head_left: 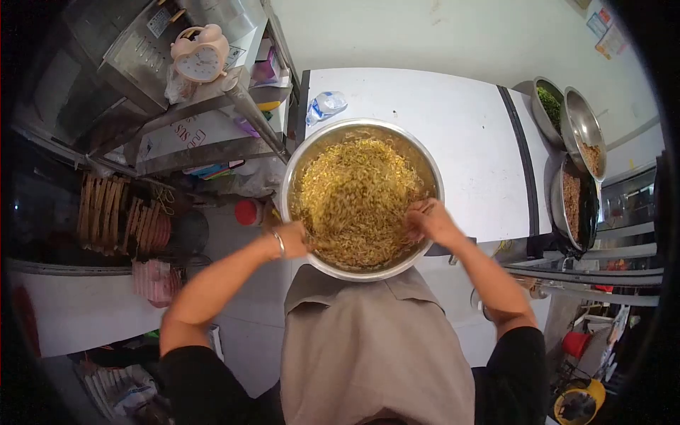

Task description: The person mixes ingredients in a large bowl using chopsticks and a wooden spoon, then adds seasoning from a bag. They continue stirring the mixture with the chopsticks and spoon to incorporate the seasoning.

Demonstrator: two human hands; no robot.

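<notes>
Mid-frame, my left hand point(294, 239) and right hand point(431, 221) are closed on soft, slippery yellow noodles point(354, 198) in the large steel bowl point(297, 166); I'd scoop them loosely from underneath.

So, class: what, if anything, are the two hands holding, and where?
Both hands, left and right, are in yellow noodles at the near side of the round steel bowl; any grip cannot be told.

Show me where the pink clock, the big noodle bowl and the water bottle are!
pink clock point(199, 62), head view, on its white face.
noodle bowl point(433, 177), head view, on its right metal rim.
water bottle point(325, 105), head view, on its clear middle.
</notes>
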